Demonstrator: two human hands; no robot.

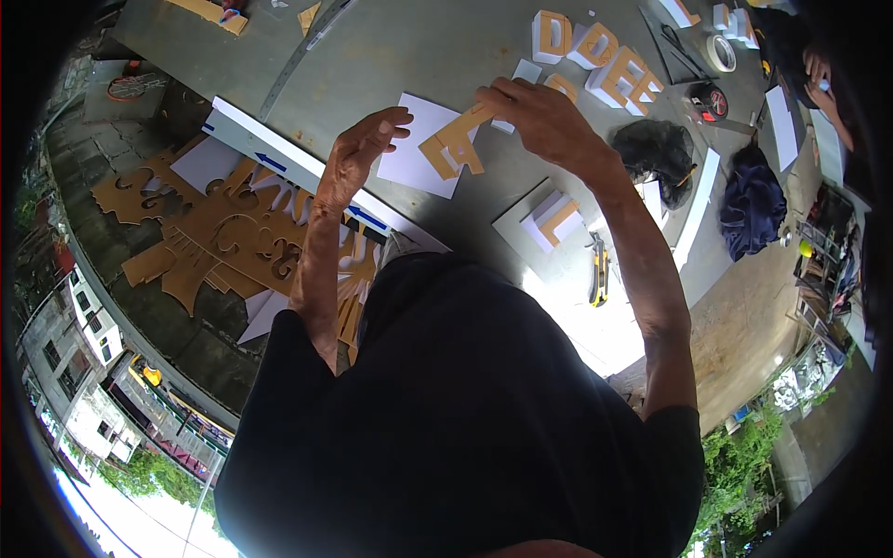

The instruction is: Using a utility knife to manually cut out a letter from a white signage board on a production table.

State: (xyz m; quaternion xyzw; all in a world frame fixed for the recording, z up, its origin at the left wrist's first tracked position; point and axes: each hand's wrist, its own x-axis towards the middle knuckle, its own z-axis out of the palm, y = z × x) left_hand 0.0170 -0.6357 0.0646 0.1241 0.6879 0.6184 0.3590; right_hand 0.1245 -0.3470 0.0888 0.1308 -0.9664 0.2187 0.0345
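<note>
Left hand (361, 152) spread; right hand (547, 123) apparently pinches tan cutout (456, 129), lengthwise slanting away rightward.

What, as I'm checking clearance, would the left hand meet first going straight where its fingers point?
Probably the right hand, across the white sheet, though how high the left hand hovers is unclear.

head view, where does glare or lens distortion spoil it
In the head view, glare bleaches the table below the utility knife; also in the head view, the lower-left sky is blown out, the metal ruler bows, and the corners go black.
</note>
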